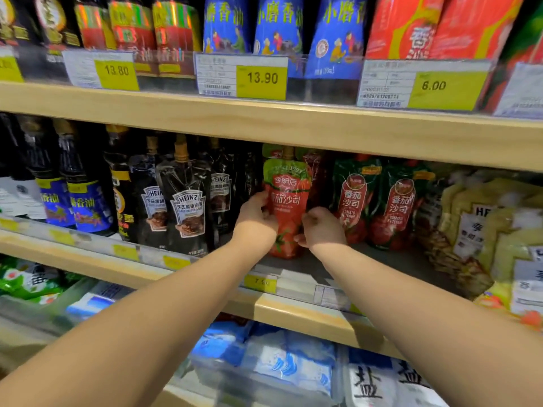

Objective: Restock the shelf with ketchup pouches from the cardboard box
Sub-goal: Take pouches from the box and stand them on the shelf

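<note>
**user1:** so where's the ketchup pouch [286, 201] at?

**user2:** middle shelf [390, 268] of a wooden store rack, grey deck. The pouch stands on it near the front edge. Black Heinz pouches [188, 207] are just left of it, two more green-and-red ketchup pouches [354, 201] sit to the right and farther back, and there are yellow price tags [261, 80] on the rail above.

**user1:** upright?

**user2:** yep, long axis vertical, spout up, label facing out.

**user1:** and the grip?

**user2:** both hands on it. Left hand [255, 217] has its fingers curled round the left edge, right hand [321, 227] is pinching the lower right edge, closed tight.
</note>
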`<state>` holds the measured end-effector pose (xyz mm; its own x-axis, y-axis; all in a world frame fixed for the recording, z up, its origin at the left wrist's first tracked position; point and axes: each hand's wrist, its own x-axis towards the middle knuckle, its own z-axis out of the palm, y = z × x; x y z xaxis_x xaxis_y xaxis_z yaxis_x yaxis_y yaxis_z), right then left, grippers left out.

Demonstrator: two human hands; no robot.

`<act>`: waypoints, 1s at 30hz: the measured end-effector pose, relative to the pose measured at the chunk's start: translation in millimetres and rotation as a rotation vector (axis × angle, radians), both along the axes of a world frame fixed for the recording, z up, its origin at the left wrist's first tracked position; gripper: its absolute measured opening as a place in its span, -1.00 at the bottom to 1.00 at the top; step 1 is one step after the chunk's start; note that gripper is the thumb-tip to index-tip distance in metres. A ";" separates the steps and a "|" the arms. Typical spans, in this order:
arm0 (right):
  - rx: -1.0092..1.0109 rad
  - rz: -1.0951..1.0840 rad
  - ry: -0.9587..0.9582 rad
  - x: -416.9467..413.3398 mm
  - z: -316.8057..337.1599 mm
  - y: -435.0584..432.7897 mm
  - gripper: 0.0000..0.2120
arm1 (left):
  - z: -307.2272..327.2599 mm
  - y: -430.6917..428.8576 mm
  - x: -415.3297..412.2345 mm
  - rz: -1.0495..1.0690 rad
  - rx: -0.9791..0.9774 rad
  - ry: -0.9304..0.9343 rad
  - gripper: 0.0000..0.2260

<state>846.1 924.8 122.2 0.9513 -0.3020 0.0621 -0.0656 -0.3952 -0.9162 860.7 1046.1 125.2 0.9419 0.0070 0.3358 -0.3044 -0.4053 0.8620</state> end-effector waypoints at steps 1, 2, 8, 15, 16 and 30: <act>0.012 -0.012 0.001 -1.5 -1.3 0.4 -0.84 | -2.5 -1.3 -1.5 -0.001 0.001 0.007 -0.72; 0.022 -0.029 -0.001 -3.1 -1.8 1.0 -0.88 | -4.6 -2.9 -3.2 0.015 0.020 0.033 -0.80; -0.052 -0.009 0.096 -12.0 0.1 10.4 -0.65 | -17.4 0.9 0.9 0.008 0.324 0.260 -0.72; -0.164 0.034 0.123 0.0 3.1 2.8 -0.61 | -15.9 -13.5 19.0 -0.025 0.403 0.286 -0.60; -0.161 0.038 0.113 3.9 3.3 1.4 -0.61 | -17.3 -16.2 22.3 -0.036 0.411 0.278 -0.60; -0.218 -0.004 0.076 30.1 -1.2 -20.9 -0.72 | -28.0 -44.3 48.6 -0.123 0.468 0.152 -0.68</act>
